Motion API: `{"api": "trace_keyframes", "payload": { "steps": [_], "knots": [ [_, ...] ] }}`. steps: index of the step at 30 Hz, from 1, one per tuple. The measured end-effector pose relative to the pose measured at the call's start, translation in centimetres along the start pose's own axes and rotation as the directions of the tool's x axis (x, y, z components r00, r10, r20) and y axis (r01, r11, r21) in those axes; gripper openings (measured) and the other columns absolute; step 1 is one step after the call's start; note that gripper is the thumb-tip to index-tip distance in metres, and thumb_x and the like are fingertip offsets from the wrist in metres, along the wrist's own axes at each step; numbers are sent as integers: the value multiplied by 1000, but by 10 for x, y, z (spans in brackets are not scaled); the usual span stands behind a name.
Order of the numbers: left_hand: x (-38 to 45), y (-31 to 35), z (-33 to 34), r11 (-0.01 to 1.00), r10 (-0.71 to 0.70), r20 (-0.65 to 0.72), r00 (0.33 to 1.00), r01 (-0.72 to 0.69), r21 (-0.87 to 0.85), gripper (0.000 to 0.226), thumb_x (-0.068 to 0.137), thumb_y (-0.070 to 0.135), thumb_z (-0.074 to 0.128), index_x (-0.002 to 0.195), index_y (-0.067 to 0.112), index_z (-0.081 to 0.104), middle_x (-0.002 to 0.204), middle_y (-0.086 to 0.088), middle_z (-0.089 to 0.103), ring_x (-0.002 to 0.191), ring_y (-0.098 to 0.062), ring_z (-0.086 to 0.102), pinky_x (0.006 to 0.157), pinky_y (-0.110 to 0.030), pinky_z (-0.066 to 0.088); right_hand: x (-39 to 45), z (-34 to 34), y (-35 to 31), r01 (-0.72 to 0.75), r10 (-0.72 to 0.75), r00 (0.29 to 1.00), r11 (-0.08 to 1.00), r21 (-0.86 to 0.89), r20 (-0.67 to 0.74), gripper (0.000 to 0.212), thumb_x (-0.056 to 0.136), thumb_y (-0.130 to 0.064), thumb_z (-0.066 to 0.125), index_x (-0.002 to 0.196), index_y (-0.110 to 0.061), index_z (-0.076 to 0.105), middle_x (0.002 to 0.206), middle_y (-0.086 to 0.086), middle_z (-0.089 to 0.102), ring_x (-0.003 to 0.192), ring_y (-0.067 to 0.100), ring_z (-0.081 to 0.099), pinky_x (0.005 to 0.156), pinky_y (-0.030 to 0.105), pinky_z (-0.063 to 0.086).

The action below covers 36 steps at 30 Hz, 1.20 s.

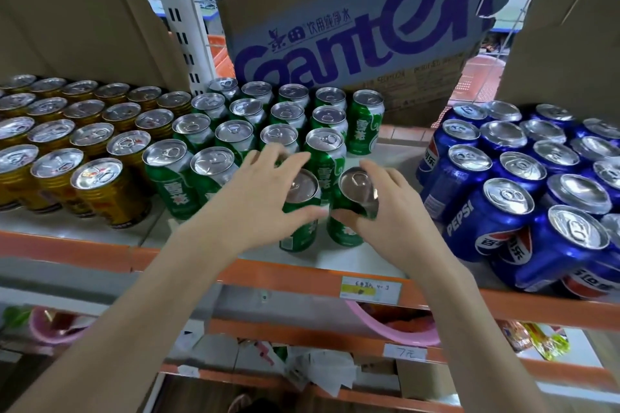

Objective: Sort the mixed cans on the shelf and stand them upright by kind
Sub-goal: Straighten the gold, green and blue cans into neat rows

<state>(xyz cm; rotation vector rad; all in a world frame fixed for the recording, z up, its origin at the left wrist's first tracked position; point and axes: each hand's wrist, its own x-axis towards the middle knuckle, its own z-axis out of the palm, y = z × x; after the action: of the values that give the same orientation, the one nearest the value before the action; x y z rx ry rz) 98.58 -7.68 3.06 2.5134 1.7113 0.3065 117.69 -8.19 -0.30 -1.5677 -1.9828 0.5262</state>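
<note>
Orange-edged white shelf (355, 261) backed by torn brown cardboard (335, 10); ribbed gold cans (67, 141) stand left, glossy green cans (235, 124) centre, blue Pepsi cans (523, 178) right; at the front, the left hand (261, 198) wraps one upright green can (300, 214); the right hand (385, 208) grips a neighbouring green can (352, 201), tilted.

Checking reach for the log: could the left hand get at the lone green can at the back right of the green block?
Probably yes: the left hand is on a front green can, and the lone green can has bare shelf beside it.
</note>
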Motion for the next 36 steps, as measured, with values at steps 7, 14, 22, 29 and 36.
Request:
{"api": "trace_keyframes", "payload": {
  "steps": [7,14,22,29,36],
  "knots": [
    [4,-8,-3,999,36,-6,999,-36,-29,64,83,50,59,135,16,46,126,0,48,114,-17,41,93,-23,29,-3,0,5,44,-40,998,996,-78,52,79,85,-24,67,148,-25,20,138,0,31,109,13,49,93,25,40],
    [8,-27,-8,995,84,88,993,-89,48,46,90,37,56,127,9,53,128,-4,47,117,-22,41,99,-35,34,4,22,-6,141,-139,987,990,-17,78,78,83,-23,68,147,-25,24,139,-1,32,107,10,47,90,17,36],
    [14,-49,-15,981,172,120,978,-181,65,42,94,29,51,132,11,48,136,-1,41,123,-18,39,101,-30,32,9,44,-22,141,-143,990,987,-83,-13,75,84,-16,68,146,-21,27,143,2,32,118,20,45,89,17,32],
    [8,-58,9,953,268,-102,958,-248,176,52,53,12,89,97,-5,67,100,-17,65,92,-30,66,86,-29,43,15,45,-21,78,-85,995,990,-122,-58,76,82,-13,70,146,-20,29,143,3,34,120,20,44,87,12,27],
    [5,-52,14,959,263,-136,955,-244,141,60,81,10,68,135,-1,41,144,-16,36,135,-27,31,110,-24,23,15,51,-21,118,-130,989,983,-142,-73,79,75,-10,76,143,-16,36,140,6,39,117,11,39,92,16,33]
  ]
}}
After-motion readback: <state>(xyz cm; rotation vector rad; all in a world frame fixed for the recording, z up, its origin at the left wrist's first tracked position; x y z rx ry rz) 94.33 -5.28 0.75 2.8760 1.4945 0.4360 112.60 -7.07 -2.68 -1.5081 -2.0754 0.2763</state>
